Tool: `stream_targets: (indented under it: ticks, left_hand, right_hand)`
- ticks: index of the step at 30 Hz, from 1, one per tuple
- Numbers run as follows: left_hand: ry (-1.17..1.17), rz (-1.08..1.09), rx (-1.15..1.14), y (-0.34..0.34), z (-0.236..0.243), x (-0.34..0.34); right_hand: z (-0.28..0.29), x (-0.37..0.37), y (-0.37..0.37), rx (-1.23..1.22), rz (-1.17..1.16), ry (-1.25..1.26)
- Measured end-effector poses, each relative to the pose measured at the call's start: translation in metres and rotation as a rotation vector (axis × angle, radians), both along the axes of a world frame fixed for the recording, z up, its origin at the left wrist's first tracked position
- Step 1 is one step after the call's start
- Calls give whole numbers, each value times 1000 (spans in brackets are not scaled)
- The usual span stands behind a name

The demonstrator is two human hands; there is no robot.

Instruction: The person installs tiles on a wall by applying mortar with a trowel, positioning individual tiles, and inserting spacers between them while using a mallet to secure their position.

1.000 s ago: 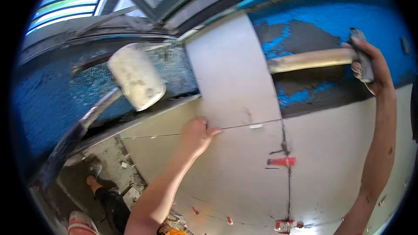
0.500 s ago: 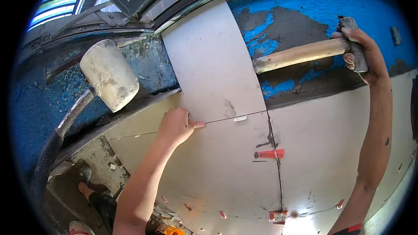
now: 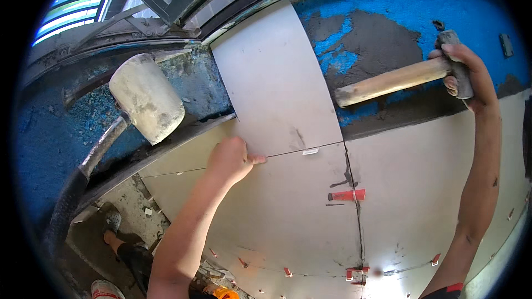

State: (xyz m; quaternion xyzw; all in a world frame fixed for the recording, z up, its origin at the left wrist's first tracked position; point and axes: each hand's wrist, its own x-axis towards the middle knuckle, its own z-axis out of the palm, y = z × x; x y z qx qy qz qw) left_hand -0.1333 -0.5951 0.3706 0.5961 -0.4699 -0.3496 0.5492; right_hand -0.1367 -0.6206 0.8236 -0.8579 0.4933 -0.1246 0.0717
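My right hand [image 3: 468, 75] grips a mallet by its grey, mortar-crusted head, and its wooden handle [image 3: 396, 80] points left. The handle's free end hovers by the right edge of a pale narrow tile [image 3: 274, 72]. At this tile's lower left corner rests my left hand [image 3: 228, 160], fingers curled under and out of sight, thumb stretched along the joint with the large tile [image 3: 277, 210] below. What those fingers hold, if anything, is hidden. A white spacer [image 3: 311, 151] sits in that joint; a red wedge [image 3: 347, 195] crosses the joint to the right.
On the left is another mallet [image 3: 147, 99] with a whitish head and dark-gripped handle. Grey mortar [image 3: 382, 44] covers part of the blue surface [image 3: 399, 5]. Several red clips [image 3: 357, 273] line the lower joint. An orange bucket [image 3: 224, 292] stands at the bottom edge.
The view has shifted slightly, moving the scene a little rightward. My right hand and the mallet handle have dropped a little. My left hand keeps its place at the tile joint.
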Motion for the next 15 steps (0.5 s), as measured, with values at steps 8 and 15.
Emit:
stream_targets:
  ticks: [8, 15]
  left_hand:
    - [-31, -45, 35, 1, 4, 2]
    - [-12, -20, 3, 0, 0, 1]
  right_hand:
    - [-8, -11, -8, 10, -71, 43]
    - [-6, -7, -9, -8, -1, 32]
